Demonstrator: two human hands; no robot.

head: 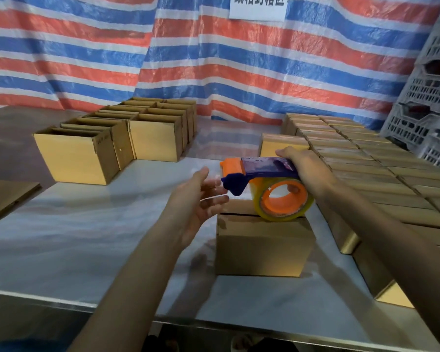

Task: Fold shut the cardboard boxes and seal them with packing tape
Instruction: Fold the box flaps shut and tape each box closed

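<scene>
A small cardboard box stands folded shut on the steel table, in front of me. My right hand grips a blue and orange tape dispenser just above the box; its roll of clear tape hangs over the box's top seam. My left hand hovers at the box's upper left corner, beside the dispenser's blue nose, with its fingers spread. A strip of clear tape seems to run from the nose to those fingers, though it is hard to make out.
Several open cardboard boxes stand in rows at the back left. Closed boxes fill the right side of the table. A flat sheet of cardboard lies at the left edge. Grey plastic crates are stacked at the far right.
</scene>
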